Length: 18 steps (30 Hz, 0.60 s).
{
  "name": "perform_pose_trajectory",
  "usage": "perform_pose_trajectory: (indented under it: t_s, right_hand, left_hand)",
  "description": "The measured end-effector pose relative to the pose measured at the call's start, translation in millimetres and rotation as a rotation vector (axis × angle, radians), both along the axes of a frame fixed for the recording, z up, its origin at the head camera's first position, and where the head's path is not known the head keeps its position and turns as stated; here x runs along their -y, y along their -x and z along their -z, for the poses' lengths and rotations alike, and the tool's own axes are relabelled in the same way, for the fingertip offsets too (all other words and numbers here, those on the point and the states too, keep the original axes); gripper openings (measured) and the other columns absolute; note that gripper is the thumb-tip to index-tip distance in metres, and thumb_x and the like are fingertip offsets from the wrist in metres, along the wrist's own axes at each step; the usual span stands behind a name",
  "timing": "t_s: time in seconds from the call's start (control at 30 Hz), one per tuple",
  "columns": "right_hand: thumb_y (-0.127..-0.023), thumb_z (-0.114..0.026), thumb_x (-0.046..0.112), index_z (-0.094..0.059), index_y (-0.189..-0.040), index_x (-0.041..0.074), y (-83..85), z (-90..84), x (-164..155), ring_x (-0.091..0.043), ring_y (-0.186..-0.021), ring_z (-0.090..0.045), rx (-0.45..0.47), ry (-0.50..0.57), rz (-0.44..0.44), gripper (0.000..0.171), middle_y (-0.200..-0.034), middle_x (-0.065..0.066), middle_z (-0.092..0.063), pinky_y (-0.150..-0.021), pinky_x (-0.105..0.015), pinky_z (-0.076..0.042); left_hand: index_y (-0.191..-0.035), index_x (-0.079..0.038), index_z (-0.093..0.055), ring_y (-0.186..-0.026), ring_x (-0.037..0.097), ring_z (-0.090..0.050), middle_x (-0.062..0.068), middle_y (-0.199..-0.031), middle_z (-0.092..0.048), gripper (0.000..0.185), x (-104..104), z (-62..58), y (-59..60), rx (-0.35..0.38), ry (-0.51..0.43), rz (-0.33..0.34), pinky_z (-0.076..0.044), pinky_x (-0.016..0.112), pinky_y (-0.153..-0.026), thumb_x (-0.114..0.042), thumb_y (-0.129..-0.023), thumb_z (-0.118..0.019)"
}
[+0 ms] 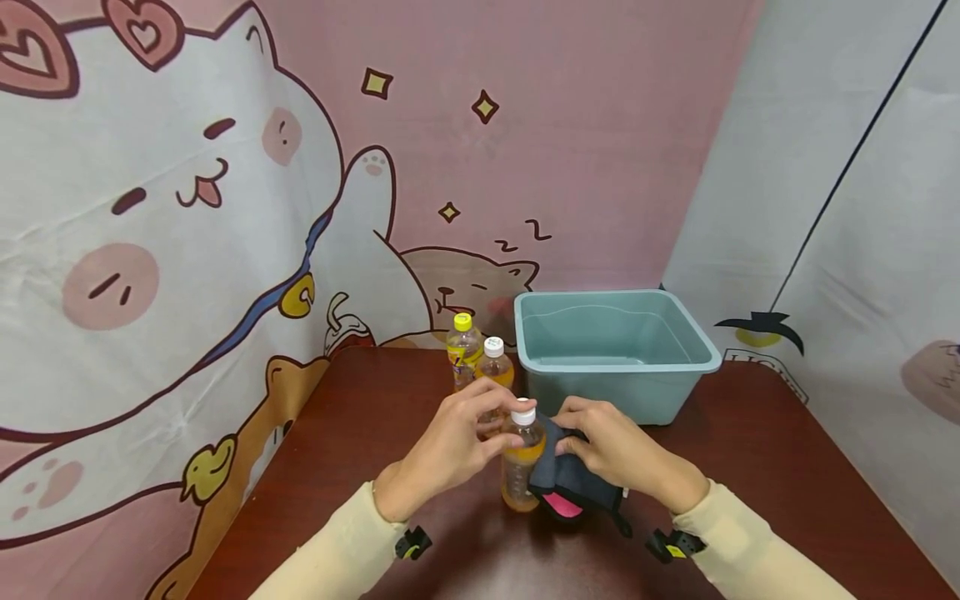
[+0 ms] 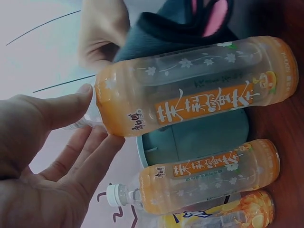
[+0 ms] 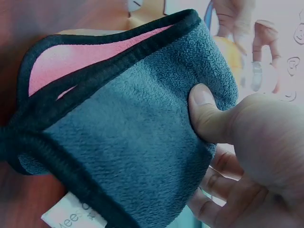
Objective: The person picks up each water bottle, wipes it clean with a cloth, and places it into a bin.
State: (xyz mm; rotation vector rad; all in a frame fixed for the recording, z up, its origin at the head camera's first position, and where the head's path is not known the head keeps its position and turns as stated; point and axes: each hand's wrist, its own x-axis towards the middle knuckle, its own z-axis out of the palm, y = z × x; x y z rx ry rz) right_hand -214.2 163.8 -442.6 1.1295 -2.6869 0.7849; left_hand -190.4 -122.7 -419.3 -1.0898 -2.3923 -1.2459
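Note:
My left hand (image 1: 461, 429) holds a clear plastic drink bottle (image 1: 519, 482) near its white cap, thumb on one side of the neck and fingers on the other. The bottle stands upright on the table, and its orange label (image 2: 204, 104) with white characters shows in the left wrist view. In my right hand (image 1: 622, 446) is a folded dark grey cleaning cloth (image 3: 128, 128), pinched between thumb and fingers. This cloth has black edging, a pink inner side (image 3: 71, 64) and a white tag (image 3: 71, 213). It hangs right beside the bottle; whether they touch I cannot tell.
Behind the held bottle stand a similar white-capped bottle (image 1: 497, 372) and a yellow-capped bottle (image 1: 462, 343). A grey-green plastic tub (image 1: 630, 368) sits at the back of the dark red-brown table (image 1: 772, 500). A cartoon-printed backdrop (image 1: 600, 150) rises beyond it.

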Motion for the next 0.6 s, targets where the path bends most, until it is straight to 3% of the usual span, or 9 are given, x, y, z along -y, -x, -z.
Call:
perform_pose_trajectory:
  t_s: [0.27,0.4,0.6]
  right_hand:
    - [-0.101,-0.091,0.01,-0.089,-0.115,0.011,5.0,23.4,2,0.003,-0.083,-0.06,0.028,-0.088,-0.036,0.014,-0.102,0.007,-0.072,-0.07,-0.02,-0.054]
    - [-0.1,-0.093,0.01,-0.089,-0.108,0.016,5.4,36.1,4,0.004,-0.08,-0.056,0.035,-0.133,-0.042,0.011,-0.099,0.009,-0.071,-0.067,-0.019,-0.051]
    - [-0.097,-0.095,0.011,-0.088,-0.103,0.019,7.8,51.7,6,0.005,-0.078,-0.054,0.028,-0.172,-0.063,0.013,-0.092,0.011,-0.068,-0.066,-0.018,-0.047]
  left_hand:
    - [-0.139,-0.02,-0.083,-0.111,0.022,-0.078,0.002,-0.13,-0.077,0.048,0,-1.6,-0.4,-0.018,0.011,-0.017,-0.072,0.027,-0.09,-0.007,-0.095,-0.096]
    - [-0.14,-0.022,-0.083,-0.106,0.025,-0.075,0.001,-0.131,-0.078,0.048,0,-1.6,0.5,-0.031,0.026,-0.028,-0.065,0.019,-0.081,-0.008,-0.096,-0.096]
    - [-0.14,-0.023,-0.083,-0.107,0.025,-0.076,0.002,-0.131,-0.079,0.049,-1,-0.4,0.5,-0.039,0.025,-0.031,-0.062,0.018,-0.077,-0.007,-0.096,-0.096]
